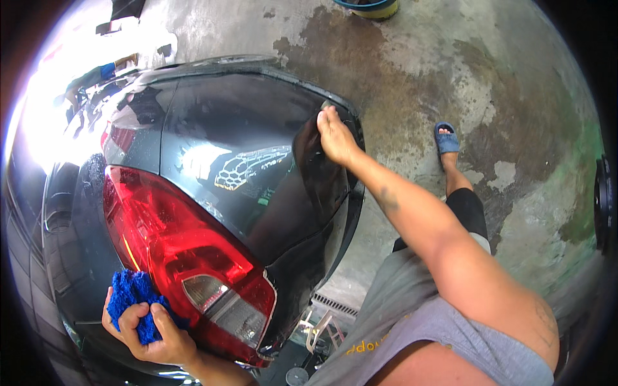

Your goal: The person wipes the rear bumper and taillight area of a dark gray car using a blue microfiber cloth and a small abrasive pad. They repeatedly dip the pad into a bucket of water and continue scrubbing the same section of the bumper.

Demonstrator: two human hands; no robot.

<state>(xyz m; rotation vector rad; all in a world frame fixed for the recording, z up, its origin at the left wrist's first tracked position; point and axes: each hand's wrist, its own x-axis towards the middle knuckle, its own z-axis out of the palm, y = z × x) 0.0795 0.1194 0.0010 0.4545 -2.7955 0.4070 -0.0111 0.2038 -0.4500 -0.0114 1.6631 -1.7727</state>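
Note:
My left hand (151, 334) is closed round a bunched blue microfiber cloth (135, 305), close to the red tail light (174, 228) of a dark grey car. Some of the cloth lies out of sight behind the fingers. With its fingers stretched out, my right hand (337, 136) rests at the far right edge of the car's glossy rear panel (251, 116). A small greyish patch shows at those fingertips; what it is I cannot make out. The lower part of the tail light has clear lenses (228, 309).
Stained concrete floor (399, 71) spreads to the right, where my foot stands in a blue slide sandal (446, 138). A bucket (370, 8) sits at the far edge. Below the bumper are a floor drain grate (335, 303) and a pale plastic item (325, 331). Another person's arm (106, 71) reaches in at far left.

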